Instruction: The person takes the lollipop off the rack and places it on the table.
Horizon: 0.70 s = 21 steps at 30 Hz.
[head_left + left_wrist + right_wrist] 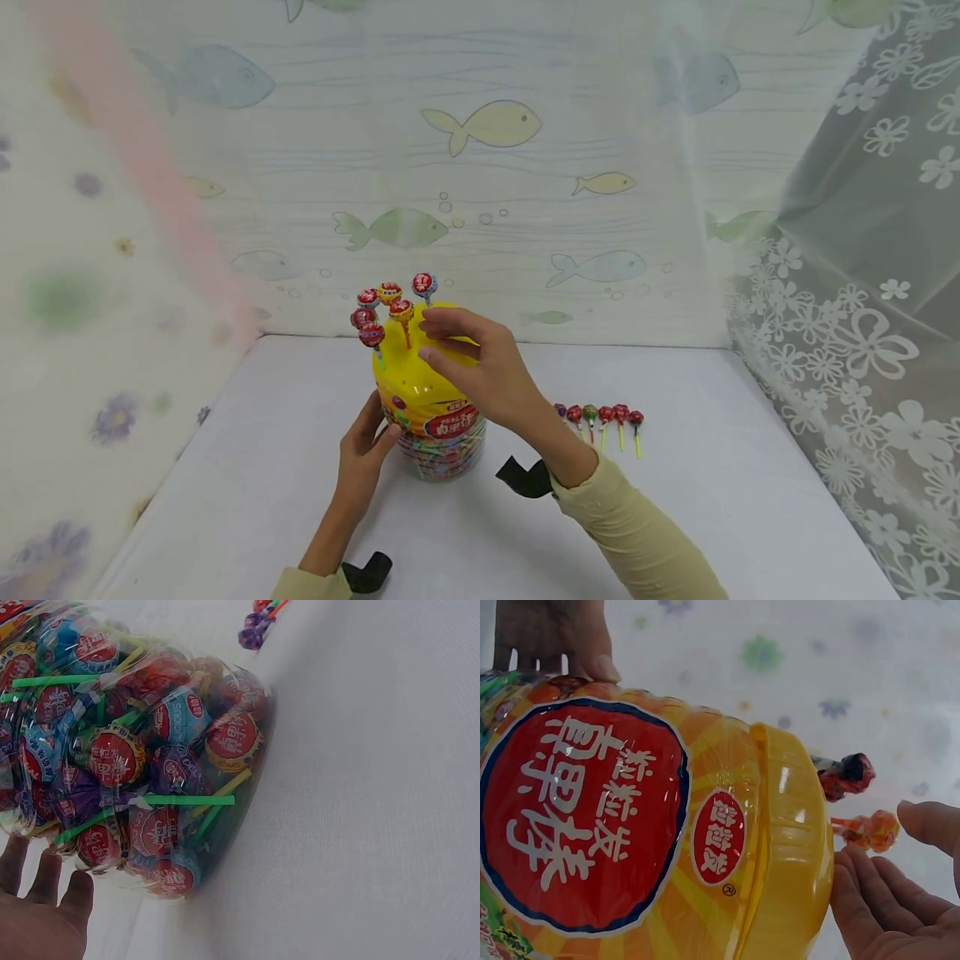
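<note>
A big clear jar (pixel 259 761) with a yellow lid (pixel 390 379) and a red-and-yellow label (pixel 592 817) stands on the table, full of wrapped lollipops. My left hand (pixel 363 458) holds its side, thumb in front and fingers partly hidden behind. Several lollipops stand upright by their sticks in the lid, among them an orange-wrapped lollipop (pixel 401 311) and a blue-and-red lollipop (pixel 423 285) at the back. Over the lid's right part hovers my right hand (pixel 487 367), thumb and fingers parted beside the orange lollipop, pinching nothing that I can see.
To the right of the jar, several lollipops (pixel 606 414) lie in a row on the white table (pixel 712 517), partly behind the right forearm. Black straps (pixel 367 572) hang at both wrists. A fish-patterned curtain (pixel 480 183) closes off the back, with patterned sheets at both sides.
</note>
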Motion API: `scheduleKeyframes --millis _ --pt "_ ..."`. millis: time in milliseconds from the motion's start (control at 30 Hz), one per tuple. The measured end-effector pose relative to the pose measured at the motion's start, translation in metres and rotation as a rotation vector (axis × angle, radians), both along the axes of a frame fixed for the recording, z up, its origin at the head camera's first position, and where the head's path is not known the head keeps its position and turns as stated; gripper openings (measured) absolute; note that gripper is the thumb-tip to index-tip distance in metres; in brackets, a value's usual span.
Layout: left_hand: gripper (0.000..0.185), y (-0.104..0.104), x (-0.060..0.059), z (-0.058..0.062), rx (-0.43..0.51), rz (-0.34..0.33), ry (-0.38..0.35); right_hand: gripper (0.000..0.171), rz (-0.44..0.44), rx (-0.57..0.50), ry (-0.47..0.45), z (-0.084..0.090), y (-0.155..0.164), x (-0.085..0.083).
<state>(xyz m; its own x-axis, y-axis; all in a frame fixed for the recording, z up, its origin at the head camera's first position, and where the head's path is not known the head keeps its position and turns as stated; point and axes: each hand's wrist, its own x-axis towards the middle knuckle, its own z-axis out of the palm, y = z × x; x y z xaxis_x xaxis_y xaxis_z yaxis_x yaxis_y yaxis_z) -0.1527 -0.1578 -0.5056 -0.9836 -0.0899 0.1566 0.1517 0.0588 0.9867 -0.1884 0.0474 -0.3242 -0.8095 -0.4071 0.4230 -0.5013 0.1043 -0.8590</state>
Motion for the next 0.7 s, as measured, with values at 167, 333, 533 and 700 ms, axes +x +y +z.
scheduleKeyframes --millis 167,333,533,700 --pt "0.065 0.000 -0.001 -0.001 0.005 0.006 -0.010 0.036 0.024 -0.022 -0.009 0.002 -0.006 -0.001" --pt "0.065 0.001 -0.001 -0.002 0.003 0.009 -0.014 0.031 0.027 -0.039 0.009 0.003 -0.011 -0.004" --pt "0.065 0.001 -0.001 -0.002 0.006 0.009 -0.007 0.028 0.010 -0.027 0.014 0.006 -0.016 -0.008" --pt "0.064 0.000 -0.001 -0.002 0.002 0.010 -0.006 0.026 0.010 -0.001 0.005 0.010 -0.022 -0.012"
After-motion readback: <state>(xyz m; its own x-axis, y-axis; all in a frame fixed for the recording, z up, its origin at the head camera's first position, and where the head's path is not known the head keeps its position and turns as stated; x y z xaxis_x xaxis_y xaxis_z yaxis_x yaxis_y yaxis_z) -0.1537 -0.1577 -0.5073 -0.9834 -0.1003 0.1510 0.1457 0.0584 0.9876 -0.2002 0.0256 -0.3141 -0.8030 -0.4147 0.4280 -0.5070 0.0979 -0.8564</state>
